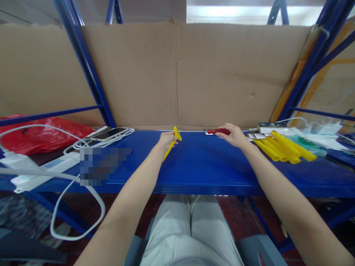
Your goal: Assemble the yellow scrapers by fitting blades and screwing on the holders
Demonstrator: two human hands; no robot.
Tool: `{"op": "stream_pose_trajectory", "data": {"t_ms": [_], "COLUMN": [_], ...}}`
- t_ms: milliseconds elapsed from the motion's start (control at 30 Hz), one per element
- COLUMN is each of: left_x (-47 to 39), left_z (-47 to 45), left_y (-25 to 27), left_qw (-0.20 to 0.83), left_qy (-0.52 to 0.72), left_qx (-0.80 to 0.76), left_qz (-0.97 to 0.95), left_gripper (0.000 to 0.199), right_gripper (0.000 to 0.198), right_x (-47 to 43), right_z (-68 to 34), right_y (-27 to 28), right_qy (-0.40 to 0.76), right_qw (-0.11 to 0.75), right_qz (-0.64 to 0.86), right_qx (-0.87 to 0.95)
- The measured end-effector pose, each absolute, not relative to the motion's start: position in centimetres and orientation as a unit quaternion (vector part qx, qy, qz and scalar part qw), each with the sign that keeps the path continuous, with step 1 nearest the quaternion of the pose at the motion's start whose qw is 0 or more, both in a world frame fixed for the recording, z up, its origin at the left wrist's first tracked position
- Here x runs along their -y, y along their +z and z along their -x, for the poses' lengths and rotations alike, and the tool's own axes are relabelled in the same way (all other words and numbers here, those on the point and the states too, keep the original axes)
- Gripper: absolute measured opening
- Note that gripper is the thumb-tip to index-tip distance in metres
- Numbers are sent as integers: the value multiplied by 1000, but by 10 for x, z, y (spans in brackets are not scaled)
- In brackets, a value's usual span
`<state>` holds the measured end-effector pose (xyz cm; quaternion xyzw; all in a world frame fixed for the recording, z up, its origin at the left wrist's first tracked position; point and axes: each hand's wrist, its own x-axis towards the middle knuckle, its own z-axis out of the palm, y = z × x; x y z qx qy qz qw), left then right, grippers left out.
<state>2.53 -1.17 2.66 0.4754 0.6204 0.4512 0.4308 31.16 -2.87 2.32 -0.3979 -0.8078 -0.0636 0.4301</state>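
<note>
My left hand (168,139) is closed around a slim yellow piece (177,133) over the middle of the blue table. The piece has a wider, flared upper end, and its lower end points down towards the table's front edge. Further right, near the cardboard at the back, my right hand (234,135) has its fingers on a red-handled tool (218,131) with a dark tip pointing left. Its exact kind is too small to make out. Beyond my right wrist lie several yellow tubes (288,147) side by side.
A blue table (205,170) runs across, backed by a cardboard wall (177,74) between blue posts. At left are a red plastic bag (47,133), a white power strip (47,173) and looping white cables. A small black-and-white box (273,127) stands behind the tubes.
</note>
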Motion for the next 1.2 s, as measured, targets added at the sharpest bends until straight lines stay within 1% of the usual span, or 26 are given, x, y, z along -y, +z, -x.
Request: {"op": "stream_pose_trajectory", "data": {"t_ms": [100,233,300,400,500,633,767,867,967,1200], "left_x": [12,12,12,12,11,10,10,10,11,3], "left_z": [-25,-25,-25,-25,-25,-23,-22,-24,-26,-23], "left_y": [27,28,28,27,26,26,26,25,25,23], "left_qw": [430,437,436,429,424,423,419,412,390,321], "left_qy": [453,454,454,455,453,452,456,461,477,523], "left_qx": [-624,-622,-621,-622,-626,-626,-626,-626,-628,-607], "left_qz": [-470,-465,-467,-472,-473,-475,-475,-474,-476,-506], "left_gripper": [52,51,52,50,49,49,50,50,50,48], "right_gripper": [38,41,42,46,46,48,53,48,43,45], "right_x": [25,26,28,30,29,25,30,36,40,48], "right_z": [-312,-314,-312,-307,-301,-298,-298,-299,-299,-297], "right_y": [19,17,19,21,19,15,17,21,23,28], "right_qy": [4,161,193,187,181,183,200,194,177,202], "right_qw": [477,458,475,525,542,531,509,493,492,484], "right_qz": [408,402,387,379,400,433,402,411,434,449], "right_qx": [779,776,766,738,717,705,735,742,733,723]}}
